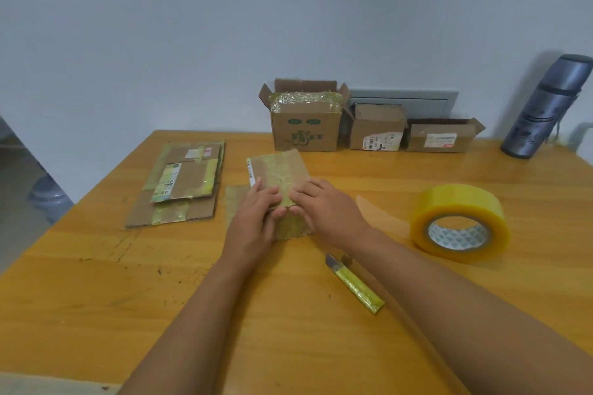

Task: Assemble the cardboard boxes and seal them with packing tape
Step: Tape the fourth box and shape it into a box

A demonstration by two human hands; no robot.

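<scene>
Both hands work the small box (278, 181) at mid worktop (96, 282). Left hand (256, 218) lies over its near-left edge, fingers nearly straight, pressing down. Right hand (324, 207) comes in from the right, fingertips on the same near edge, loosely bent; can't tell if it pinches a flap or just presses. Box is a small carton w/ old yellowish tape on top, sitting tilted, far end raised; a flap shows flat on the worktop at its left.

Step looks like folding flaps shut before taping. To do it well: hold flaps flush and square w/ left hand, keep the seam tight, then free the right hand for the tape roll (459, 223), which sits well apart to the right. Cutter (354, 284) lies near the right forearm, blade out, so mind the arm.

Flat boxes (179, 184) wait stacked at left. Three boxes (375, 128) stand at the back, flaps open, not sealed yet. Flask (545, 109) leans at far right.
</scene>
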